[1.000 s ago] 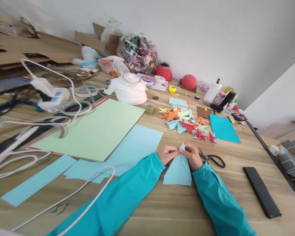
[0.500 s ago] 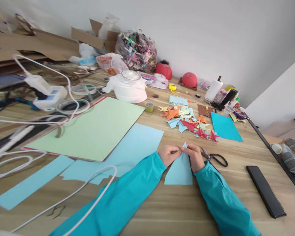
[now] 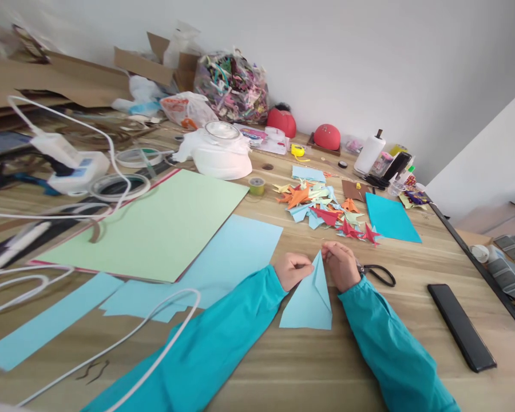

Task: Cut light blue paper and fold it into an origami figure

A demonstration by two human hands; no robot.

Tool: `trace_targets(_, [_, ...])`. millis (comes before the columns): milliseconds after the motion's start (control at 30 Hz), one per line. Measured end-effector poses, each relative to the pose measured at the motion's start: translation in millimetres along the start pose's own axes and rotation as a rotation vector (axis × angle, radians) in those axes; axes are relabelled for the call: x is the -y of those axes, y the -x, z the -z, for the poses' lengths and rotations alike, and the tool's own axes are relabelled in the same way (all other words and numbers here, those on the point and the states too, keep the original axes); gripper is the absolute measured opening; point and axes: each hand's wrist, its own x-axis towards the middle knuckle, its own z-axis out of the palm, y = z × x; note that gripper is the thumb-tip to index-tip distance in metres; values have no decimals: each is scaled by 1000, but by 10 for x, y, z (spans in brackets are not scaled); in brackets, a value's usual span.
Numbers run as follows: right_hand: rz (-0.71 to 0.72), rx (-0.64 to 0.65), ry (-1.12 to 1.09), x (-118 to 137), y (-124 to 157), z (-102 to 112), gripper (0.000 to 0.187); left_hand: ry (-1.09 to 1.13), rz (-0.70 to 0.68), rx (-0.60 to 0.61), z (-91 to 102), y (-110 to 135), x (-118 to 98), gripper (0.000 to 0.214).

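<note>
A folded piece of light blue paper (image 3: 305, 304) with a pointed top stands in front of me, its right side showing a loose crease. My left hand (image 3: 292, 270) is closed in a pinch on the paper's left edge, just below the point. Beside the tip on the right is my right hand (image 3: 340, 264), its fingers loosely bent and apart from the paper. Behind my right wrist lie black-handled scissors (image 3: 381, 274), partly covered by that hand.
Beyond my hands spreads a pile of folded paper cranes (image 3: 321, 209) in several colours. Light green sheets (image 3: 154, 229) and blue paper (image 3: 236, 252) lie at left. A white cable (image 3: 171, 349) crosses my left sleeve. A black phone (image 3: 461, 326) rests at right.
My right hand has let go of the paper's tip and shifted slightly right. The crease on the right side has sprung loose. My left hand keeps its pinch.
</note>
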Motion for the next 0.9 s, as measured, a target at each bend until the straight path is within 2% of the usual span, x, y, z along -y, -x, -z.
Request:
trace_targets(167, [-23,123,191,-26,29,29,19,72,96,-41,3,-3,-40,23])
trace_targets(300, [-26,171,224,-15,30,66,17,305,272,-31,103,-21,-148,15])
trace_targets(400, [-89,167,119,18,1,105,18,574,389,52,206,-66,-162,19])
trace_targets(500, [-84,71,-48,35,-45,141,23,691,364,4,232,-110,-110,28])
trace_targets(600, [-81,24,-151,18,-63,136,25,662,312,-14,159,-109,-87,38])
trace_targets(700, [-121,48,-194,-23,-23,73,26,539,268,15,74,-67,-137,43])
trace_targets(767, [-123,70,-192,-50,21,22,26,454,264,-19,50,-41,-175,43])
trace_targets(833, [-115,91,-151,-73,63,-14,24,346,294,-75,53,-32,-185,34])
trace_targets(900, [-95,122,-61,-96,93,-31,23,280,345,-146,69,-34,-163,38])
